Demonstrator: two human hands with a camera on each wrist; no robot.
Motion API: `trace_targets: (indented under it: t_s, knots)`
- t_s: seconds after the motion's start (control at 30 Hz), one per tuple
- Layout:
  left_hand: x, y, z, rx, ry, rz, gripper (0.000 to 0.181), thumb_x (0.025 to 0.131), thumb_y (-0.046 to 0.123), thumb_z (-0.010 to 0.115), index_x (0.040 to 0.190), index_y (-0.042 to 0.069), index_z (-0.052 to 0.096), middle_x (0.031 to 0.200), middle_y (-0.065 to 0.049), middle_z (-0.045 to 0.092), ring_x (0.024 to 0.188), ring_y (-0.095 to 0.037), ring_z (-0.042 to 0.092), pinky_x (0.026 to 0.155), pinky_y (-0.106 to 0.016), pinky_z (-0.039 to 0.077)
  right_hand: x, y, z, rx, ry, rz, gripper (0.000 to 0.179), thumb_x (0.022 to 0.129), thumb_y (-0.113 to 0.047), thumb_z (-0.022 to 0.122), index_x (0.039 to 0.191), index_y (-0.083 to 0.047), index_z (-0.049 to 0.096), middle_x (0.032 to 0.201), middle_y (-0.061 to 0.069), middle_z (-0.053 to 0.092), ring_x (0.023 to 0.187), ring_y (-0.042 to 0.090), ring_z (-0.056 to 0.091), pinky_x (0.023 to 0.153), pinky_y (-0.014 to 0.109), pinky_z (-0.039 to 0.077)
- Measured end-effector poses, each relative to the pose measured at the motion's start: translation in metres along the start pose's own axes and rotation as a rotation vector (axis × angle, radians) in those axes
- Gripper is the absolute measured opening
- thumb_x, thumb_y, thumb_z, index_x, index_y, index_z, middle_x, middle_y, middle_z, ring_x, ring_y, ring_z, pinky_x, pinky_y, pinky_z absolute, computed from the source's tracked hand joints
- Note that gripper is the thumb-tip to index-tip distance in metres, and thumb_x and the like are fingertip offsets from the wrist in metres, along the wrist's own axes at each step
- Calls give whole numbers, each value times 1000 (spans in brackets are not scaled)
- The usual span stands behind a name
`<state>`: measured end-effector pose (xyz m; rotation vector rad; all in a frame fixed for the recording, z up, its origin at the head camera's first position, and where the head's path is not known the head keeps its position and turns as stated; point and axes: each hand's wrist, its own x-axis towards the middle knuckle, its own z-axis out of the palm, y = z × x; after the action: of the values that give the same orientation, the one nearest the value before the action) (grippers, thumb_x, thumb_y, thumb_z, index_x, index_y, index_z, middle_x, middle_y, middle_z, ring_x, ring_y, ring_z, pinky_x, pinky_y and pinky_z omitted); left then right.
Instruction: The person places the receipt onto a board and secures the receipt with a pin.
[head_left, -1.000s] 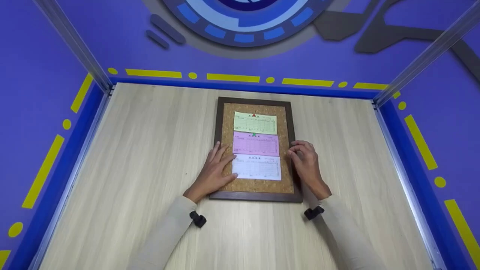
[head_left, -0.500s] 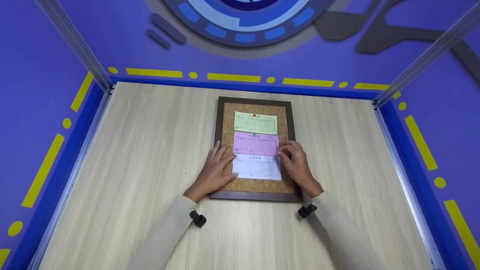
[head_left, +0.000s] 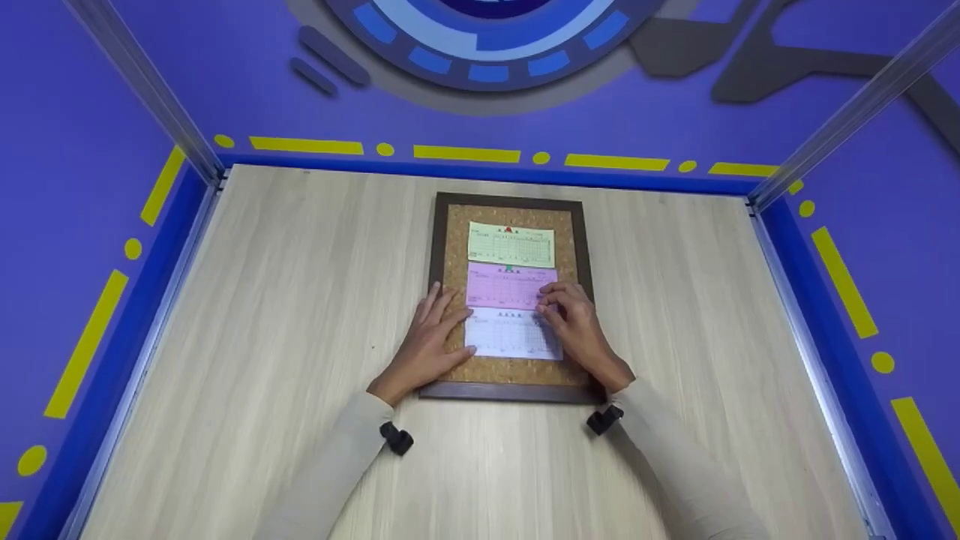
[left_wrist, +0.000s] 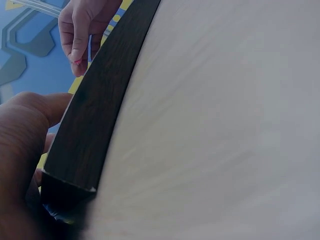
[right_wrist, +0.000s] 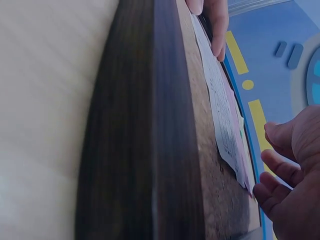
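Note:
A cork board [head_left: 525, 371] with a dark wooden frame lies flat on the table. On it, top to bottom, are a pale green paper slip [head_left: 495, 247], a purple slip [head_left: 491, 289] and a white slip [head_left: 502, 337]. A red push pin [head_left: 508, 230] sits at the green slip's top, and a green push pin [head_left: 509, 268] at the purple slip's top. My left hand [head_left: 424, 346] rests spread on the board's left side, fingertips at the white slip's left edge. Above the slips' right part, my right hand [head_left: 577, 324] pinches a small red push pin [left_wrist: 76, 62], mostly hidden by fingers.
The wood-grain table [head_left: 300, 300] extends around the board. Blue-purple panels [head_left: 480, 120] with yellow markings enclose its back and sides, with metal posts [head_left: 165, 97] at the corners. Each wrist carries a small black camera mount [head_left: 396, 438].
My right hand has moved left from the board's right frame edge to over the purple and white slips. The left hand and the slips have stayed put.

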<state>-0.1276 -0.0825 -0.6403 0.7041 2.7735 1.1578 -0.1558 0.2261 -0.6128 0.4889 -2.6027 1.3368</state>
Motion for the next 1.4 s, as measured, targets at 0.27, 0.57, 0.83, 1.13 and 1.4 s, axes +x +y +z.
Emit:
trace_targets:
  t_s: [0.27,0.57,0.83,1.13,1.4]
  knots:
    - [-2,-1,0,-9,5,1,65,98,34,82,155,11,62,180,-15,28,171,-38,0,136,-59,4,3,-1,12,35,-49,-52,6,100,5,76,94,4,75,122,20,71,119,36,65,100,41,52]
    - [-1,-1,-1,-7,3,19,65,98,34,83,155,11,63,179,-16,30,171,-39,2,135,-59,6,9,6,28,25,-34,-123,9,98,3,78,90,-1,75,120,15,71,117,32,64,99,35,49]
    - [-1,-1,-1,-16,4,15,65,98,35,83,155,11,63,179,-16,30,171,-38,1,136,-58,7,13,-4,29,-50,-115,-75,6,98,0,79,92,1,78,124,18,71,123,38,60,106,52,46]
    - [0,0,-1,-7,3,-1,65,99,36,83,156,11,63,179,-15,29,171,-37,1,136,-57,8,15,-7,32,-100,-121,-50,6,98,-1,80,92,1,80,125,17,70,124,38,57,107,55,44]
    - [-1,-1,0,-9,6,2,65,98,35,83,155,11,63,178,-16,31,171,-38,2,136,-58,8,19,-9,30,-130,-171,-31,9,100,-3,79,92,2,80,126,18,67,124,37,54,107,54,44]
